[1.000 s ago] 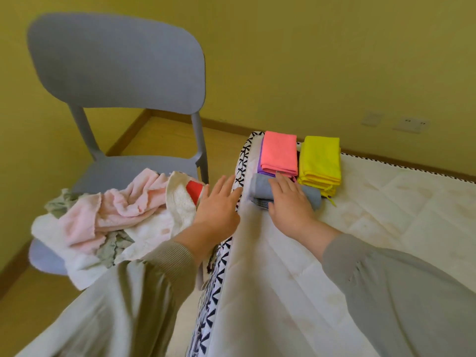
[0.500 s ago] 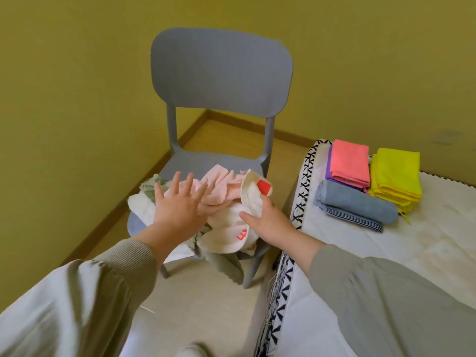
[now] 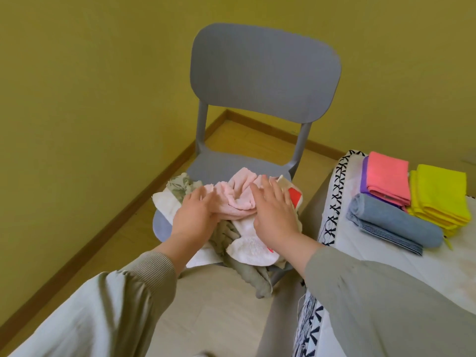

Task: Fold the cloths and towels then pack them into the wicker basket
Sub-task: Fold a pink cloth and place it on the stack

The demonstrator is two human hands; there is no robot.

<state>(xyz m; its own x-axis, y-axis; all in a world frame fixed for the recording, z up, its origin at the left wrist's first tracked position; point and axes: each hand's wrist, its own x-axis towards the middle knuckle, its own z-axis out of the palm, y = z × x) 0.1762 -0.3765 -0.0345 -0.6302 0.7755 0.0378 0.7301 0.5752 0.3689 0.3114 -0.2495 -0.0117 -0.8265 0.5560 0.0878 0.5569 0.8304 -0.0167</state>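
While folded cloths (image 3: pixel 386 179) lay on the mattress (image 3: pixel 342 228), the left hand (image 3: pixel 195 217) and right hand (image 3: pixel 275 215) rested flat-fingered on the unfolded pile (image 3: pixel 239 202) on the chair (image 3: pixel 257 73). Much folding apparently remained, and no wicker basket showed.

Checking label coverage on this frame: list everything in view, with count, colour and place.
chair: 1, grey, in the wall corner, left of the mattress
pink towel: 1, pale pink, crumpled on top of the pile on the chair seat
white towels: count unclear, white, same pile
green cloth: count unclear, sage, same pile
cream cloth: 1, cream with red patch, right side of the pile
coral cloth: 1, folded, on the purple cloth
purple cloth: 1, folded, on the mattress
yellow stack: count unclear, folded, right of the coral cloth
blue-grey towel: 1, folded, nearer than the coral cloth
mattress: 1, white, right
left hand: on the left of the pile
right hand: on the right of the pile
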